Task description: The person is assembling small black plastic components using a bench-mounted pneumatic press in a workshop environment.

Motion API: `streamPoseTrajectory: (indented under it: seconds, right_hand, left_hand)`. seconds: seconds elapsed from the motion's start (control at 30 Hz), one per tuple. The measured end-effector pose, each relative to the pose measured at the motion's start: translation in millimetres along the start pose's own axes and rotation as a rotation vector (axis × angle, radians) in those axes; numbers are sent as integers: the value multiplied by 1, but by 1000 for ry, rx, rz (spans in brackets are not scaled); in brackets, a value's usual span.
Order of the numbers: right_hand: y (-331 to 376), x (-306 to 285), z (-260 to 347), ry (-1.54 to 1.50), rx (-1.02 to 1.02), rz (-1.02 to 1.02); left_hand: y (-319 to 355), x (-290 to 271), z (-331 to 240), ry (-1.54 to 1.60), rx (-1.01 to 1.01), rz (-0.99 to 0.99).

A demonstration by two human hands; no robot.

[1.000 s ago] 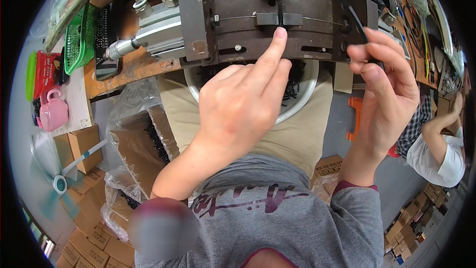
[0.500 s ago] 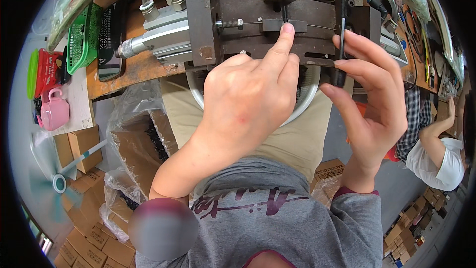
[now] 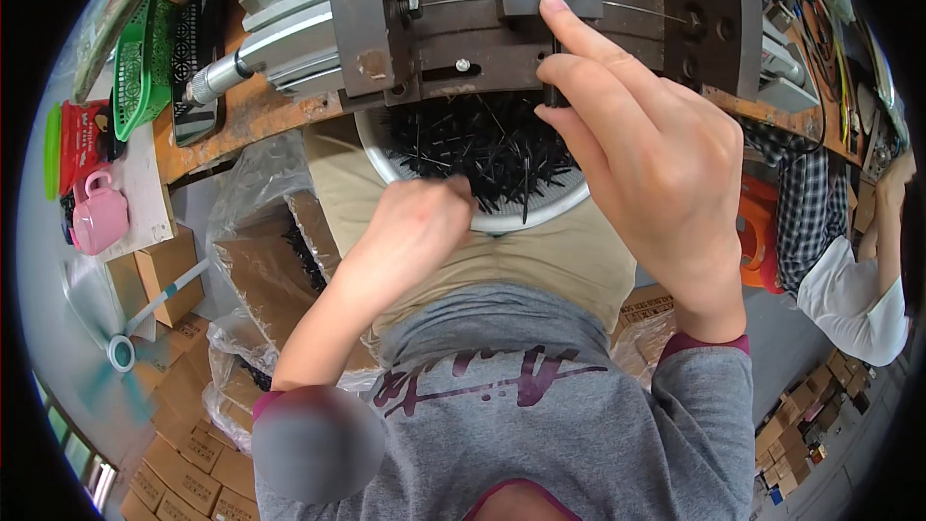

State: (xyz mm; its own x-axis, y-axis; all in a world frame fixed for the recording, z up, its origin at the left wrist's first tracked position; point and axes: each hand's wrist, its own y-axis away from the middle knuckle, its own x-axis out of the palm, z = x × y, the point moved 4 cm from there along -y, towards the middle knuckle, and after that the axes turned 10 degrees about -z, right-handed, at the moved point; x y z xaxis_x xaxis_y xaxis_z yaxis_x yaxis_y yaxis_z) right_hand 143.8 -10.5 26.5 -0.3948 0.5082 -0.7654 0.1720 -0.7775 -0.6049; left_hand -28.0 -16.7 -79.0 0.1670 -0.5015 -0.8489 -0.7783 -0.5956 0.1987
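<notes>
At the metal fixture (image 3: pixel 453 39), my right hand (image 3: pixel 666 150) pinches a slim black-handled piece (image 3: pixel 551 94) between thumb and fingers. The piece stands in line with a small grey block (image 3: pixel 522 4) in the middle of the fixture, and my index fingertip touches that block. A thin rod runs out from both sides of the block. Lower left, my left hand (image 3: pixel 415 232) is closed at the near left rim of a round white basket (image 3: pixel 574 207) on my lap. Many thin black pieces (image 3: pixel 482 150) fill the basket. What the left fingers hold, if anything, is hidden.
A silver cylinder (image 3: pixel 289 43) with hose fittings joins the fixture's left end. Left on the bench stand a green basket (image 3: pixel 135 87) and a pink cup (image 3: pixel 99 215). An open carton (image 3: pixel 260 270) with plastic lining sits left of my legs. A co-worker (image 3: pixel 849 304) is at far right.
My right hand has brought the black-handled piece leftward to the block. My left hand has left the block and dropped to the basket. The view has shifted slightly.
</notes>
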Motion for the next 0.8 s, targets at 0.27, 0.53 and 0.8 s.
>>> streamPoseTrajectory:
  seconds: [0.27,0.53,0.8]
  right_hand:
    - [-2,0,4,-13,-5,-71]
    - [13,-13,-11,-427,79,-44]
    - [46,-3,-5,-745,552,269]
  left_hand:
    - [-53,98,-8,71,369,-575]
    - [-33,48,-14,503,28,-492]
    - [19,-6,-20,1462,-370,26]
